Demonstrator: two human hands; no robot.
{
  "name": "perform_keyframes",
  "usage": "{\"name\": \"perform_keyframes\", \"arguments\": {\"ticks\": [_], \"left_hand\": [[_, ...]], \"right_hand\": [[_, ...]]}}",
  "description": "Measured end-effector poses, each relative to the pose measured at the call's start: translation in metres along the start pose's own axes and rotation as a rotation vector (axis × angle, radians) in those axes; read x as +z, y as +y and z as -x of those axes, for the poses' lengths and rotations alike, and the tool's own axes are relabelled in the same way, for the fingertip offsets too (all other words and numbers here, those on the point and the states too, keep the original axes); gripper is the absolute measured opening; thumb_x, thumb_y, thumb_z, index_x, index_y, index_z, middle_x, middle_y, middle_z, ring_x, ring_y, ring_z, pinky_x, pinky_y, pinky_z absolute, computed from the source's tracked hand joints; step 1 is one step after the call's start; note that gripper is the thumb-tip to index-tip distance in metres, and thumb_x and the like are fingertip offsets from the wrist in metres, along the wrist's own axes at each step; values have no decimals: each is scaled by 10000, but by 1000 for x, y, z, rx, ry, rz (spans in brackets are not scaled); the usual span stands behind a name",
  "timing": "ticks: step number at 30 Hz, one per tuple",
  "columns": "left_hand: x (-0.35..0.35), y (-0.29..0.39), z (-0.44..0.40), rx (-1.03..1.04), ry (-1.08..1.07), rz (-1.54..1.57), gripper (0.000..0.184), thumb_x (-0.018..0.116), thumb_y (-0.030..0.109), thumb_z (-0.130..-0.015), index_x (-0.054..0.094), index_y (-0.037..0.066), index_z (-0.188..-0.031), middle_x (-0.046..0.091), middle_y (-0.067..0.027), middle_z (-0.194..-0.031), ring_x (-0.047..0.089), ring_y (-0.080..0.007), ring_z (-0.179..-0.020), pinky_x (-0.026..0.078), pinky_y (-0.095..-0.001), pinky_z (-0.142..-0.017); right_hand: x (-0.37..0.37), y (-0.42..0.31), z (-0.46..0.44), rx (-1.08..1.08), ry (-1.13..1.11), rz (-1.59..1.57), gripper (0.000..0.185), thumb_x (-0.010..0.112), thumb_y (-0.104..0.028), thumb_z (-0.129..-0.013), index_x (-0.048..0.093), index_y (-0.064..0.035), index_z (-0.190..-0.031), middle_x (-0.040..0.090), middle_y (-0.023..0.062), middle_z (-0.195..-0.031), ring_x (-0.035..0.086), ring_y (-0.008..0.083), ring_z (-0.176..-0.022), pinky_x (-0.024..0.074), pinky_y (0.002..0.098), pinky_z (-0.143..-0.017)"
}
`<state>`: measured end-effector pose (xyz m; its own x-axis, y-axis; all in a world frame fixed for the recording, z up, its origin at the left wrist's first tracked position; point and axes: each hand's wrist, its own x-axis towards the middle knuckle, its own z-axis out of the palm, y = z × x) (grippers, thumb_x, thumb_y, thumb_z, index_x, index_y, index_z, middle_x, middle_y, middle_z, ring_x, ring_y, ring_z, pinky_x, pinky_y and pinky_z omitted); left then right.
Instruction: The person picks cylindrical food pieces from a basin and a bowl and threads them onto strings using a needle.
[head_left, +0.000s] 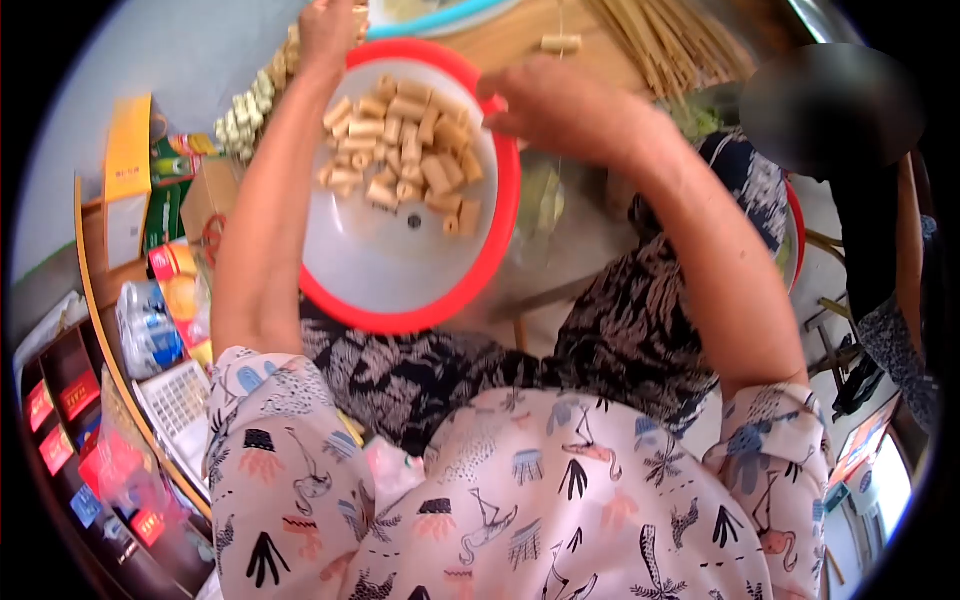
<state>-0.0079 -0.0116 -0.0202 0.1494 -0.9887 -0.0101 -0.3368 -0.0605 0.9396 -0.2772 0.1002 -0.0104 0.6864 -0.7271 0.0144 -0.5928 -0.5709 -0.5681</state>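
My left hand is at the top edge, its fingers partly cut off and closed at a string of short cut tube pieces. The string hangs down to the left behind my forearm. My right hand, a little blurred, is over the right rim of a white basin with a red rim. Its thumb and forefinger are apart, with nothing visible between them. Many short tan tube pieces lie in the basin's upper half. A single tube piece lies above my right hand, near a thin thread.
Long thin sticks lie on the wooden table at top right. A blue-rimmed basin is behind the red one. Boxes, packets and a calendar-like sheet crowd the left. Another person is at the right.
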Motion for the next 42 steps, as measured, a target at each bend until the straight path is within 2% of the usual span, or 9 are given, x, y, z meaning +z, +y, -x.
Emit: {"name": "perform_keyframes", "arguments": {"ticks": [5,9,13,18,21,25,28,33,42], "left_hand": [[-68,-42,67,219,-50,-479,442,585,422,-904,635,36,-1114,600,-48,-1024,565,-144,-950,423,-269,-900],[-75,-45,137,656,275,-1039,317,650,298,-864,655,70,-1083,622,-68,-1032,606,-146,-935,462,-268,-836],[-37,-51,210,-218,-221,-402,215,626,208,-873,681,48,-1006,656,-61,-828,632,-121,-830,491,-245,-712],[13,-77,246,84,-408,-571,328,652,240,-832,666,49,-1099,676,-77,-866,640,-133,-713,498,-265,-647],[33,-66,240,-153,-433,-423,338,678,290,-775,677,45,-1008,686,-153,-952,660,-258,-847,497,-345,-801],[48,-75,234,-202,-477,-443,329,690,280,-761,674,55,-1001,673,-156,-990,657,-243,-838,510,-351,-800],[46,-77,228,-471,-564,-226,373,679,249,-775,630,84,-1105,643,-146,-1060,640,-238,-856,523,-370,-785],[4,-70,219,-586,-511,866,451,570,186,-866,481,111,-1301,561,-115,-1191,575,-192,-945,509,-338,-756],[-11,-28,145,-429,-201,1184,329,563,381,-927,573,95,-1091,545,-134,-1129,556,-207,-839,479,-239,-580]], "right_hand": [[6,1,4,-96,51,-65,294,599,-235,-852,622,-30,-1062,656,183,-840,642,312,-719,498,401,-680],[-29,-31,4,199,-244,-129,278,564,-186,-870,631,12,-1054,656,219,-982,625,326,-913,476,397,-797],[-34,-31,11,82,-207,-150,280,566,-186,-869,632,12,-1055,658,218,-968,622,338,-915,473,406,-804],[-21,-24,2,115,-182,-46,282,577,-195,-859,640,-2,-1055,661,215,-955,617,351,-926,464,420,-822],[-22,-25,3,121,-170,-53,275,578,-200,-857,643,-3,-1037,659,217,-952,618,351,-920,464,421,-816],[-29,-33,8,180,-201,-62,273,578,-211,-852,646,3,-1007,655,219,-977,609,362,-950,452,432,-836],[-25,-27,11,-4,-115,10,234,542,-188,-899,628,2,-1005,645,165,-804,614,290,-732,477,381,-673],[-8,-5,-3,125,-184,-129,322,603,-261,-856,613,-33,-1083,659,166,-824,634,245,-618,495,391,-601],[2,5,-2,-37,-10,-23,269,620,-209,-835,628,-10,-1017,662,209,-867,637,354,-831,494,421,-740]]}}
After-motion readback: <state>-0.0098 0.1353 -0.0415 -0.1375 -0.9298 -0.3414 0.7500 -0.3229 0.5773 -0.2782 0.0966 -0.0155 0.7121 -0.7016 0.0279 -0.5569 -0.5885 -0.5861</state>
